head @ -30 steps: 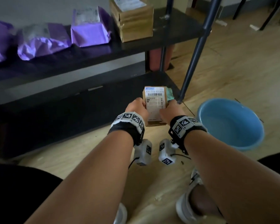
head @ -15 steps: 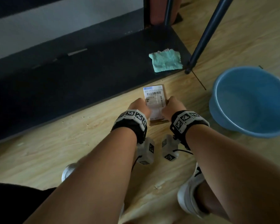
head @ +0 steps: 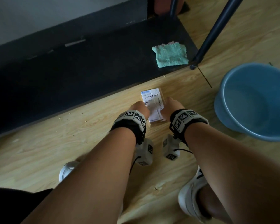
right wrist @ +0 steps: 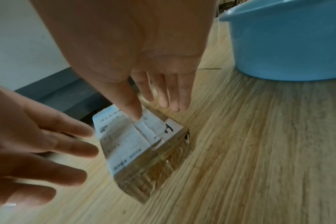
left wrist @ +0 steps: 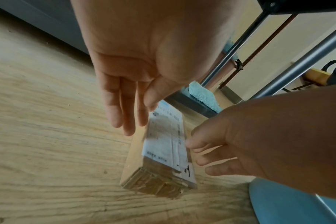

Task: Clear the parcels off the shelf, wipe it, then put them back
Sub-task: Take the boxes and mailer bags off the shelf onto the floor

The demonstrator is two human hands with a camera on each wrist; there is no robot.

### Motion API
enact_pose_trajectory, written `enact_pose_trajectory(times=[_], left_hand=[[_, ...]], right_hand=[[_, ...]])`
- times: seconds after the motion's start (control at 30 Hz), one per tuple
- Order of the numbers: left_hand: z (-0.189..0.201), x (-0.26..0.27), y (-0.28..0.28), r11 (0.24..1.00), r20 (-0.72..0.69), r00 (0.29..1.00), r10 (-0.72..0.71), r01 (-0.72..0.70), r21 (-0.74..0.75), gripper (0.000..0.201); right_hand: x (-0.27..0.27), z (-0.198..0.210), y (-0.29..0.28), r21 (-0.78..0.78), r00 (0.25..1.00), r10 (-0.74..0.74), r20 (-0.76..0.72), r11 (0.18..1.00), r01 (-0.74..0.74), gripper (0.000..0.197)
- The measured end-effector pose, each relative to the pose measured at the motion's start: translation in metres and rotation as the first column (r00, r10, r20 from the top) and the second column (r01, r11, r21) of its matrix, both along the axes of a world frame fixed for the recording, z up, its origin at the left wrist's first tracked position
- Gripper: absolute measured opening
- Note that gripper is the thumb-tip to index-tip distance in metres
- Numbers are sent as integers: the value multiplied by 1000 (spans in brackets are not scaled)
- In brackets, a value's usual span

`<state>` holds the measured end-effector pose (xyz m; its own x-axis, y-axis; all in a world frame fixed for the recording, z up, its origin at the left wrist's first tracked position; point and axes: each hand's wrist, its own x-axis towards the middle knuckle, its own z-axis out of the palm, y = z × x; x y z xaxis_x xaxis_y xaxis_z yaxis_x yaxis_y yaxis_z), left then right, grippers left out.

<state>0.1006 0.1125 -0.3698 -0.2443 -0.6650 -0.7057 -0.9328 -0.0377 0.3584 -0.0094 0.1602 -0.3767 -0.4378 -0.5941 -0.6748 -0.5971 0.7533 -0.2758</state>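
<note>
Lowered: taped cardboard parcel (head: 153,107) onto woodgrain floor (head: 55,143) | hands spread, fingers straight

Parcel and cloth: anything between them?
Head view: only bare wood floor and the shelf's dark front edge lie between parcel and cloth.

Parcel (head: 153,107) on wooden floor (head: 55,143) between left hand (head: 140,108) and right hand (head: 170,105); green cloth (head: 170,54) on shelf (head: 87,70).
</note>
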Motion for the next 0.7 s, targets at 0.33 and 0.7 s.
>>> enact_pose_trajectory(times=[0.33, 0.7], left_hand=[[102, 29, -3, 972, -54, 999, -7, -6, -233, 45], [202, 57, 2, 864, -303, 951, 68, -208, -459, 49]], right_hand=[[7, 77, -2, -167, 987, 56, -151, 983, -82, 50], [26, 182, 1, -439, 946, 80, -315, 871, -220, 34]])
